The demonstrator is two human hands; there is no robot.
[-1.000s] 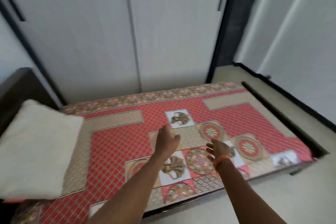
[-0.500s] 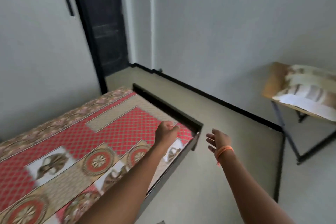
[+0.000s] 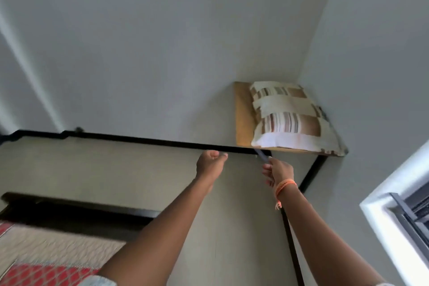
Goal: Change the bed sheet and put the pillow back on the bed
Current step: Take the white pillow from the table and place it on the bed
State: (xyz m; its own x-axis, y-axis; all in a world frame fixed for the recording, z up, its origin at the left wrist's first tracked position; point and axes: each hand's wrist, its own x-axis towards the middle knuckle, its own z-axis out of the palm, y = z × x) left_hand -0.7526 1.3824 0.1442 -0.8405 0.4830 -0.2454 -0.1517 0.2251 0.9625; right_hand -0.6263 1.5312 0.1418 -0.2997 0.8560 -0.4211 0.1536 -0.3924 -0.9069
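A striped cream and brown pillow (image 3: 290,121) lies on a small wooden table (image 3: 242,114) in the far corner of the room. The red patterned bed sheet (image 3: 46,271) shows only at the bottom left, spread over the mattress inside the dark bed frame (image 3: 76,211). Both my arms reach forward over the floor toward the table. My left hand (image 3: 210,165) is curled into a loose fist and holds nothing. My right hand (image 3: 277,172), with an orange band at the wrist, has relaxed fingers and is empty, just short of the table's front edge.
The table stands on black metal legs (image 3: 311,174) against two grey walls. A black skirting strip (image 3: 139,139) runs along the wall base. A window frame (image 3: 406,211) juts in at the right. Beige floor lies between bed and table.
My view has swung right, away from the bed and its white pillow, to the corner table with the striped pillow. Both hands have left the sheet and now reach toward the table.
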